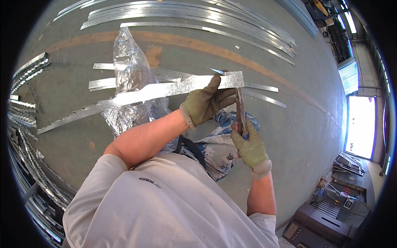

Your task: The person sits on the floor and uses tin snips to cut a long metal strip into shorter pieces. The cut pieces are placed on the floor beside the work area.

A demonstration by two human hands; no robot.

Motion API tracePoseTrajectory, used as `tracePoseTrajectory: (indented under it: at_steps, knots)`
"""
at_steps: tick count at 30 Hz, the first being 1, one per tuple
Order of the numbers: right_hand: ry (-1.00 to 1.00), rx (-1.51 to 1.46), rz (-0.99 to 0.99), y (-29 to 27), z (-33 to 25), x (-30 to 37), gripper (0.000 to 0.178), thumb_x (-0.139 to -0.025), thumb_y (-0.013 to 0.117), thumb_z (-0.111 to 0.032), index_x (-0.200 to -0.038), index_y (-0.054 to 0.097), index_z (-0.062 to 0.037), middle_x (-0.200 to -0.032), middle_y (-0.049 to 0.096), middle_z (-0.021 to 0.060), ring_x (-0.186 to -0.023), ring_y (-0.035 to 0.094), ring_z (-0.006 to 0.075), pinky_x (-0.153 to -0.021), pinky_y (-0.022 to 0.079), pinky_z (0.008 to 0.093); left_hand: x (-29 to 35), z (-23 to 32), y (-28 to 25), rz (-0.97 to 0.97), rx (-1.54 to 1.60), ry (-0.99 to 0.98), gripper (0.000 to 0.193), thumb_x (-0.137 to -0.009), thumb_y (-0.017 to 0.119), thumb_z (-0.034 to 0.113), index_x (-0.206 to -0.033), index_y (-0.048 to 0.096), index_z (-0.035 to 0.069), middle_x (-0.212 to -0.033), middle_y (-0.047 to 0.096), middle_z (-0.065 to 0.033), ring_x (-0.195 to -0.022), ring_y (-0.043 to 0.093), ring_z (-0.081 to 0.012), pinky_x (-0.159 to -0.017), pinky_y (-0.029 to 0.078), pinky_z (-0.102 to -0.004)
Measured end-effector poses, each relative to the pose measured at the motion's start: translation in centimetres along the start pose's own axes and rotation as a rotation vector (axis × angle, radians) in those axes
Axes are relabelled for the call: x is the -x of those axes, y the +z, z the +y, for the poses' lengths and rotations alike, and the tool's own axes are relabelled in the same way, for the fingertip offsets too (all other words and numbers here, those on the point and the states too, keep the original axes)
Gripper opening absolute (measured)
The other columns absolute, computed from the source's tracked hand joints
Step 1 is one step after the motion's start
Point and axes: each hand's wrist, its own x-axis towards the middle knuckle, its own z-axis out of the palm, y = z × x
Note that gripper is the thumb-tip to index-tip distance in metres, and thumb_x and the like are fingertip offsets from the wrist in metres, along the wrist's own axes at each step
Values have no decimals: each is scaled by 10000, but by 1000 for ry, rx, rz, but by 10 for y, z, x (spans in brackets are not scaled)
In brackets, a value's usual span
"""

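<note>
My left hand (202, 105), in a green work glove, is closed around a long bright sheet-metal strip (153, 90) near its right end. The strip slants down to the far left, and small notches line part of its edge there. My gloved right hand (250, 149) grips what look like metal snips (240, 108), with red and blue showing near the grip. Their long dark part points up to the strip's right end; whether they touch it is hard to tell. A thin pointed bluish piece (217, 71) shows above my left fingers, its kind unclear.
Crumpled clear plastic wrap (129, 62) lies under the strip, with other metal strips (262, 87) on the green floor. Long metal strips (165, 12) lie at the far side. Stacked metal profiles (29, 165) line the left. A dark machine (318, 225) stands at the lower right.
</note>
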Motion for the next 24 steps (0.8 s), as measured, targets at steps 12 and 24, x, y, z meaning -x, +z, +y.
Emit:
tracePoseTrajectory:
  at_steps: [12,24]
  knots:
    - [-79,206,59,-2,0,-4,672,-1065,657,-161,-1693,465,-19,-1573,631,297,-1461,613,464,-1202,499,482,-1,-3,-4,-27,7,-10,441,-1168,630,347,-1517,602,78,-1453,725,-146,-1316,748,-290,-1139,666,-442]
    - [-88,194,51,-2,-5,-4,652,-1095,657,-237,-1696,481,-56,-1614,606,278,-1478,590,466,-1213,488,479,-2,-3,-8,-5,-14,-11,431,-1176,622,334,-1516,596,71,-1425,734,-145,-1312,750,-290,-1129,673,-435]
